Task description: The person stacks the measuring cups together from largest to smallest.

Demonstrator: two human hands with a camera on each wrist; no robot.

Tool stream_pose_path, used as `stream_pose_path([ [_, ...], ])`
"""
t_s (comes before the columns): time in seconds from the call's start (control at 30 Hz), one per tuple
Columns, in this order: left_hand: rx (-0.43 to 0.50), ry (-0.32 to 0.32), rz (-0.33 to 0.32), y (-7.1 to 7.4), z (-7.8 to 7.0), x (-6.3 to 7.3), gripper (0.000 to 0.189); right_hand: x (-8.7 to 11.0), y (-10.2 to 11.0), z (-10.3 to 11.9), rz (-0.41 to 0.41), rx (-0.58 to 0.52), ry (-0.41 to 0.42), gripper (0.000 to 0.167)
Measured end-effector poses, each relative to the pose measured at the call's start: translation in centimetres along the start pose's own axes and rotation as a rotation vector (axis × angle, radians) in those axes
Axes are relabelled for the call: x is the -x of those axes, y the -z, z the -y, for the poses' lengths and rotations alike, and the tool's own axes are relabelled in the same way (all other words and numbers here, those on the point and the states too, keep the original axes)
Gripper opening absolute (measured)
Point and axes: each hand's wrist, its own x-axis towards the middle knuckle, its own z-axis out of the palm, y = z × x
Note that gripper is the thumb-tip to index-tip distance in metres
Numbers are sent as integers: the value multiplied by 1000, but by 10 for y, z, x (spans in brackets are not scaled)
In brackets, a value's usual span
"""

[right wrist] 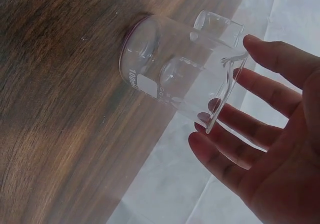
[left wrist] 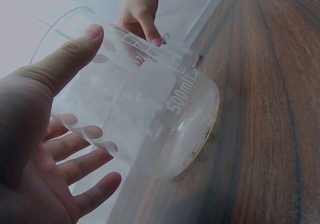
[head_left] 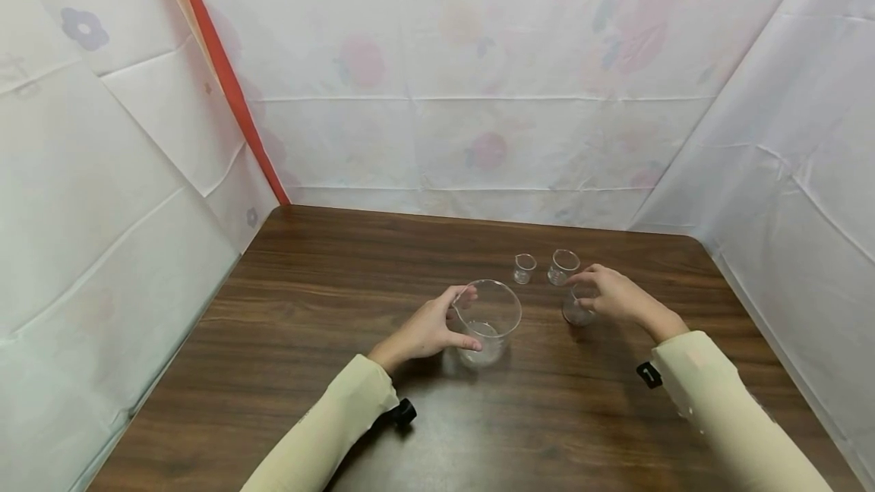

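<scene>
Beaker marked 100 ml [right wrist: 175, 49] sits between the thumb and fingers [right wrist: 267, 89] of the right hand [head_left: 611, 296], which curl round its rim from above, though how firmly cannot be told. Its long axis looks upright, mouth toward the palm, base below the fingertips on the counter [head_left: 355, 279]. This glass is clear, with white print and a flared lip.

Leftward from those fingers, well apart, the larger 500 ml beaker [head_left: 494, 325] lies nearer the left hand [head_left: 431, 325], whose fingers hold its wall in a wide grip, thumb on one side and fingertips on the other. It too is clear, with white scale marks.

Just beyond the right fingers stands a small beaker [head_left: 563, 269]; farther left is the smallest beaker [head_left: 524, 270]. Both are nearer the right hand.
</scene>
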Motion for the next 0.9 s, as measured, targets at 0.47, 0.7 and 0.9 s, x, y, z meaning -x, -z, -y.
stream_pose_path([
  [0.47,4,7,1,-1,1,0,90,1,1,-2,2,75,-126,55],
  [0.7,13,3,4,-1,1,0,90,5,3,-4,5,47,-124,67],
  [0.9,13,-8,-2,-1,1,0,92,8,6,-5,33,5,-99,70],
])
